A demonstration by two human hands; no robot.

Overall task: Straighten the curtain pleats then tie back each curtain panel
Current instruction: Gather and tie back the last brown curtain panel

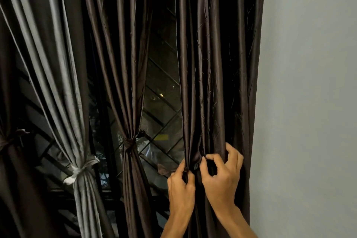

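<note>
The left hand and right hand each pinch folds of the untied brown curtain; best to bunch them evenly before tying.

Dim, soft indoor light (night outside); satin sheen, edges bowed.

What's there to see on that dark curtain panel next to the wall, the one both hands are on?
The right-hand curtain panel is dark brown cloth with a satin-like sheen and a faint raised pattern. It hangs in long vertical pleats beside the pale wall, not yet tied, unlike the tied brown panel to its left. Low down, the left hand pinches its inner edge folds and the right hand curls its fingers round the middle folds.
</note>
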